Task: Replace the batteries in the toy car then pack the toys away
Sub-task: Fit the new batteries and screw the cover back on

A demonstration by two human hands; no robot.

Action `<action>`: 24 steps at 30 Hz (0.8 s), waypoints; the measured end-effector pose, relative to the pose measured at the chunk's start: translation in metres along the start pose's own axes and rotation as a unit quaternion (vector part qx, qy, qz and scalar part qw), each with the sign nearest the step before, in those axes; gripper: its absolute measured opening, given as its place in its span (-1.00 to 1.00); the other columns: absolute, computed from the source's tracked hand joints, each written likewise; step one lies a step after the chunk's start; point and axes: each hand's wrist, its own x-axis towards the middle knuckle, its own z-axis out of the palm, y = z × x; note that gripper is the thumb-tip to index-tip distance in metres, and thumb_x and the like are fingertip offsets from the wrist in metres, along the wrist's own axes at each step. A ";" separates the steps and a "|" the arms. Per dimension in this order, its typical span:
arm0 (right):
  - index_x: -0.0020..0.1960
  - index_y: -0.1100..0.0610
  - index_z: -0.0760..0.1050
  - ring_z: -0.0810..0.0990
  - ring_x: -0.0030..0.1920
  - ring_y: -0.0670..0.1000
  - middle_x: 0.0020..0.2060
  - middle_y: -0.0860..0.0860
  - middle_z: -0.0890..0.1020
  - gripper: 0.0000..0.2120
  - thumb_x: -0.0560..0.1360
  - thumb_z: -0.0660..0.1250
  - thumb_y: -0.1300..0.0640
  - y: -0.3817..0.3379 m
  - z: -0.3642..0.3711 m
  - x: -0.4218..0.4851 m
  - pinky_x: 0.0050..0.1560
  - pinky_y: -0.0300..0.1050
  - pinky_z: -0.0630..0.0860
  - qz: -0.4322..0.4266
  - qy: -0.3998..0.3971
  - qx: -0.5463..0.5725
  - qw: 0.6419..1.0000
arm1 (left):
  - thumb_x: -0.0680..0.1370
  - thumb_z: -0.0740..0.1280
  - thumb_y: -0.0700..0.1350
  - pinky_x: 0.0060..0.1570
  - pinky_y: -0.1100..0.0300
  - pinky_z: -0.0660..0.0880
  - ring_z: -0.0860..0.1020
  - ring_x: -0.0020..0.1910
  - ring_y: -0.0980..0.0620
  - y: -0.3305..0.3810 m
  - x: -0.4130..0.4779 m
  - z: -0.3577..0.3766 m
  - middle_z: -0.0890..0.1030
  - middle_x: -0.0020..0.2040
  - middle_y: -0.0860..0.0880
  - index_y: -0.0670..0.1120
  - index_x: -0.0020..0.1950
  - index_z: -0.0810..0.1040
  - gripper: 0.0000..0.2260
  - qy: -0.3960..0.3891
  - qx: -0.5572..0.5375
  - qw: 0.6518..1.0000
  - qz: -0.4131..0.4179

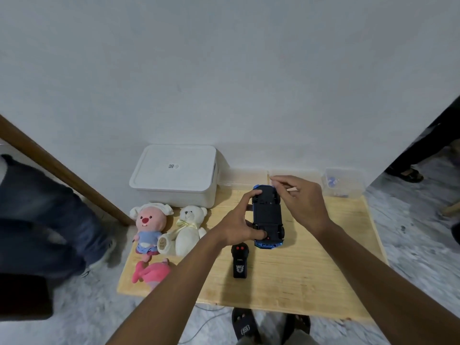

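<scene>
- The light wooden table [311, 282] sits flush against the white wall, and from my view the whole near-right stretch of it is bare grainy board, so there's decent room to move there. The left edge is crowded with toys.
- The white plastic storage box [174, 174] is at the back left against the wall with its lid on, so I can't see what's inside. It has rounded corners and a smooth matte look.
- Back right corner has a small clear tub [344, 183] with some blue bits in it, too blurry for me to name.
- Plush toys along the left edge: a cream teddy bear [189, 227], a pink-faced doll [148, 226] in a blue outfit, and a pink plush [151, 271] nearest me. All soft and fuzzy.
- The toy car [267, 216] is belly-up mid-table, with a black underside and a blue body.
- My left hand [240, 224] clamps the car, thumb pressed near its rear and fingers curled over the side.
- My right hand [302, 200] hovers just beside the car's far end, fingertips pinched together on something too small to tell.
- The black remote [240, 261] lies flat just in front of the car.
</scene>
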 end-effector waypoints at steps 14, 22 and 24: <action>0.12 0.03 0.71 0.67 -0.04 -0.23 -0.02 -0.16 0.73 -0.84 0.56 0.42 0.15 -0.010 0.001 0.004 -0.04 -0.30 0.62 -0.012 -0.005 0.006 1.000 | 0.41 0.55 -0.23 0.12 -0.04 0.65 0.72 -0.09 -0.11 0.006 -0.007 -0.007 0.48 0.35 -0.04 0.37 0.50 0.18 -0.12 0.016 0.003 1.000 0.006; -0.12 0.04 0.65 0.66 -0.12 -0.14 -0.20 -0.12 0.70 -0.94 0.47 0.52 0.13 -0.014 -0.001 0.009 -0.12 -0.26 0.63 0.019 -0.004 0.026 0.999 | 0.41 0.56 -0.21 0.12 -0.01 0.66 0.69 -0.16 0.04 0.002 -0.003 -0.005 0.48 0.34 -0.04 0.37 0.51 0.17 -0.11 0.010 0.004 1.000 0.011; -0.07 -0.03 0.66 0.66 -0.11 -0.13 -0.19 -0.12 0.71 -0.92 0.47 0.52 0.11 -0.012 -0.002 0.010 -0.12 -0.25 0.62 0.016 0.003 0.021 1.000 | 0.41 0.56 -0.21 0.11 0.01 0.66 0.69 -0.18 0.06 0.002 -0.001 -0.004 0.48 0.34 -0.04 0.37 0.51 0.17 -0.11 0.007 0.004 1.000 0.012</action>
